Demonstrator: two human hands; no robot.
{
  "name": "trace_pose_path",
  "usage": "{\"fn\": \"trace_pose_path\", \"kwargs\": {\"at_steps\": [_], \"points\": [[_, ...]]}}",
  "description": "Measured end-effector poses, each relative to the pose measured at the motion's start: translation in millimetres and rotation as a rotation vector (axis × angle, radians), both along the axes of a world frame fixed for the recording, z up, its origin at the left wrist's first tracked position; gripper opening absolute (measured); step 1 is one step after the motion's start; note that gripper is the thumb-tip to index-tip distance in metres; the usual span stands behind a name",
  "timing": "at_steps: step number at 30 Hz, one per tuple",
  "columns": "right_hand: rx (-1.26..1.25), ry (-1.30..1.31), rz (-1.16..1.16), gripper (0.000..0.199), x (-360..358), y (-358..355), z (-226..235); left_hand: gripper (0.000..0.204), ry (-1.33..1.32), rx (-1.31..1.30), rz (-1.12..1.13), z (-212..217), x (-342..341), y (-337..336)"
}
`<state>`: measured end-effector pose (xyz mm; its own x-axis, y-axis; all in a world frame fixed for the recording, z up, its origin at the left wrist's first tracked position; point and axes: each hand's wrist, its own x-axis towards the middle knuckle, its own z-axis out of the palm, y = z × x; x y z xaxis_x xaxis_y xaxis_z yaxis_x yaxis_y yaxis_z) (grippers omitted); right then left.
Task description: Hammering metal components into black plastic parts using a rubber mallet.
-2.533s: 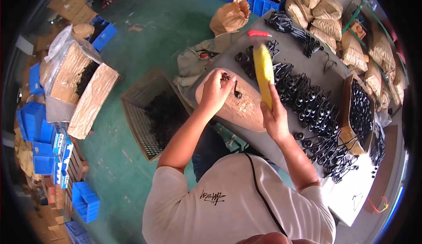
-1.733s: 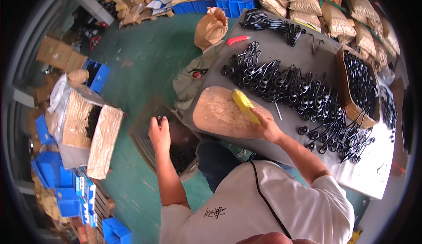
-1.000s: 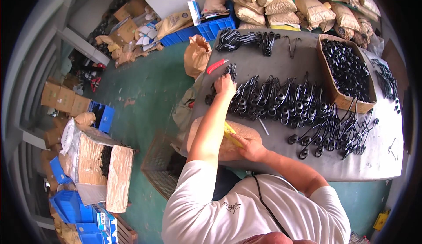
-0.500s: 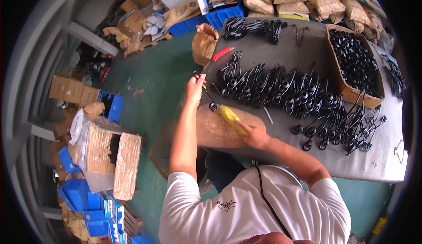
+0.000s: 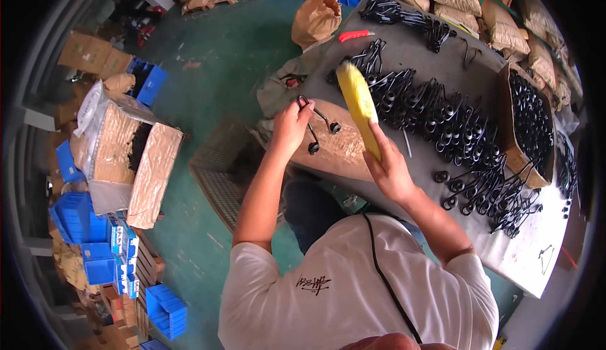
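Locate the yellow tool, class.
In the head view, right of centre, the yellow tool is in the right hand, right of the black part in the left hand.

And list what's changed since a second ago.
The left hand has come back from the row of wire parts holding a bent black wire piece above the tan board. The right hand has raised the yellow tool. The red utility knife still lies on the table.

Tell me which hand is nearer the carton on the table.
Right: the right hand is left of the carton, across the black parts; the left hand is farther left, by the brown pad.
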<state>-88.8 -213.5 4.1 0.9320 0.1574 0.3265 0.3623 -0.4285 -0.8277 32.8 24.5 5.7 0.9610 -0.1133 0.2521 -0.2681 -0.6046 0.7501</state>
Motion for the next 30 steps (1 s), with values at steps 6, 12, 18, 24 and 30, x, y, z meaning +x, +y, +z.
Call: {"fn": "trace_pose_path", "kwargs": {"at_steps": [6, 12, 18, 24, 30], "points": [[-0.399, 0.381, 0.079, 0.077, 46, 17, -86, 0.027, 0.049, 0.079, 0.033, -3, 3, -2], [-0.232, 0.473, 0.025, 0.071, 39, 3, -64, 0.020, 0.066, -0.164, -0.021, -4, -9, -2], [0.100, 0.159, -0.085, 0.070, 14, 0, 6, 0.023, -0.103, -0.285, 0.027, -8, -36, -22], [-0.121, -0.057, -0.078, 0.078, 17, 19, -33, 0.021, -0.087, -0.199, 0.064, -5, -36, -28], [-0.262, 0.633, 0.042, 0.075, 40, 23, -50, 0.023, -0.065, -0.100, 0.122, -12, -30, -14]]}}
